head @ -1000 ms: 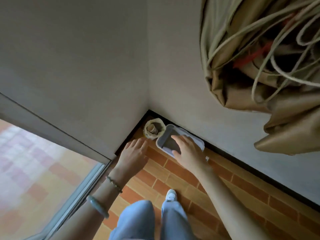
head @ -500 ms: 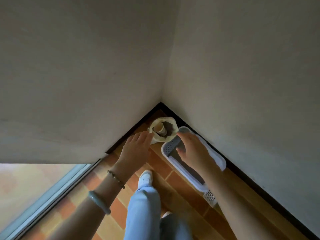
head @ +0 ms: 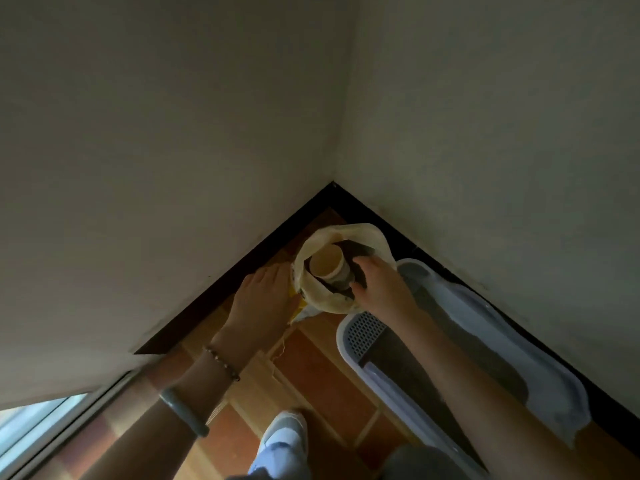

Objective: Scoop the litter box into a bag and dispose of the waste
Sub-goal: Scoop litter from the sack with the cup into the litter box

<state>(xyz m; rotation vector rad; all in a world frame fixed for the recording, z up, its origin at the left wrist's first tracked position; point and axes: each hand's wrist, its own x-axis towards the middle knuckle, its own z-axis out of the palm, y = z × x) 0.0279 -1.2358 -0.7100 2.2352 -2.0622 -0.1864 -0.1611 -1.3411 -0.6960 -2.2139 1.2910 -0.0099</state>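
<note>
A cream bag (head: pixel 372 239) with its rim rolled down stands on the floor in the corner of two walls. Inside it a paper cup (head: pixel 327 266) lies tilted on dark litter. My right hand (head: pixel 381 285) reaches into the bag's mouth, and its thumb and fingers curl around the cup's lower end. My left hand (head: pixel 261 301) lies flat against the bag's left side with the fingers stretched out. A pale litter box (head: pixel 540 362) with dark litter and a perforated grid end (head: pixel 363 332) runs along the right wall, under my right forearm.
Two plain walls meet at a black skirting (head: pixel 332 188) just behind the bag. The floor is orange-brown tile (head: pixel 322 379). A sliding window frame (head: pixel 52 431) runs at the lower left. My shoe (head: pixel 287 431) and trouser legs stand at the bottom.
The view has moved closer to the corner. My right hand left the litter box and went into the bag at the cup. My left hand slid up against the bag's side.
</note>
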